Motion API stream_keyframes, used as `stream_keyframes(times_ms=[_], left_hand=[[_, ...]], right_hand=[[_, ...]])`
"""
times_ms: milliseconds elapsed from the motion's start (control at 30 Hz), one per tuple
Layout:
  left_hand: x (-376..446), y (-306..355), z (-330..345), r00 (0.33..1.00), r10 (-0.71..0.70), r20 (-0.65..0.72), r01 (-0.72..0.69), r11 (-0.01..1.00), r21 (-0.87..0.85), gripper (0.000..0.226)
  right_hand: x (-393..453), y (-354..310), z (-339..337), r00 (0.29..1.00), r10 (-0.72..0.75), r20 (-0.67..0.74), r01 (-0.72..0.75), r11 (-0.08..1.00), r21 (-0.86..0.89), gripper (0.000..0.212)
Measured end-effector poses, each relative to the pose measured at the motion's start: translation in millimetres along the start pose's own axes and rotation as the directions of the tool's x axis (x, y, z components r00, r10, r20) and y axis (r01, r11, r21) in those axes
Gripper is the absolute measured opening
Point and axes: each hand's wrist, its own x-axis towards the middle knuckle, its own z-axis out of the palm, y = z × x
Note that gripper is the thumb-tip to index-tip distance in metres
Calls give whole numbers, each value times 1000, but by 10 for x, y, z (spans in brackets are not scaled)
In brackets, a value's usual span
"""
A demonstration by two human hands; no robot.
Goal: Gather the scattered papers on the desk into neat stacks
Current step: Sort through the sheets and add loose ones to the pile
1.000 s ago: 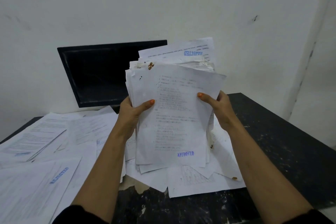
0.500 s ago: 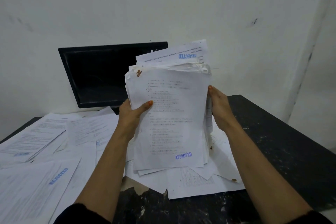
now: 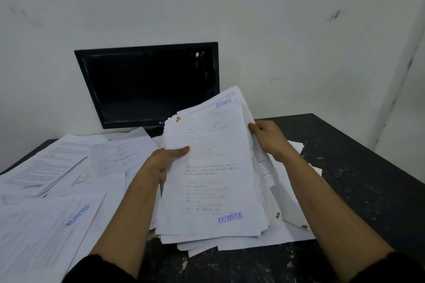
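A thick stack of white printed papers [image 3: 213, 179] leans back over the dark desk [image 3: 358, 179], its lower edge down among loose sheets. The top sheet bears a blue APPROVED stamp. My left hand [image 3: 161, 161] grips the stack's left edge, thumb across the front. My right hand [image 3: 269, 138] grips its right edge near the top. More loose papers [image 3: 57, 190] lie scattered over the left half of the desk, one stamped REJECTED.
A black monitor [image 3: 149, 85] stands at the back of the desk against a white wall. A few sheets [image 3: 287, 234] lie flat under the held stack. The desk's right part is bare dark stone up to its edge.
The stack has come down from chest height and tilted back toward the desk. Both hands stayed on its sides and dropped with it.
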Motion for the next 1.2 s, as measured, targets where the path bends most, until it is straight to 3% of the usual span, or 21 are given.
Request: stream_keyframes(times_ms=[67,200,333,433,567,733,867,1033,1200], left_hand=[[68,-139,-16,999,-50,-17,51,997,56,57],[163,-328,-19,997,-64,-42,70,988,137,45],[217,-397,-29,997,-16,-76,32,976,214,52],[187,-408,15,996,50,-76,-31,972,233,56],[177,-549,-24,969,238,-67,-209,934,290,89],[62,-565,-34,958,284,-41,-259,916,306,59],[17,-579,-57,949,314,9,-303,905,298,62],[-7,-609,-72,958,286,23,-282,925,254,40],[-25,-612,-89,962,274,21,-271,937,222,34]], right_hand=[[3,107,78,1000,10,-8,-11,995,-102,40],[85,294,38,994,7,-107,-41,946,-320,43],[169,388,-158,982,25,-185,-105,893,-437,27],[188,303,-306,975,-102,-196,-6,874,-485,24],[196,127,-388,943,-273,-190,111,796,-595,22],[109,-243,-395,836,-462,-296,124,684,-719,17],[-2,-569,-392,761,-593,-263,271,659,-702,20],[-130,-797,-400,774,-602,-196,294,615,-731,22],[-184,-799,-364,789,-566,-240,226,631,-742,25]])
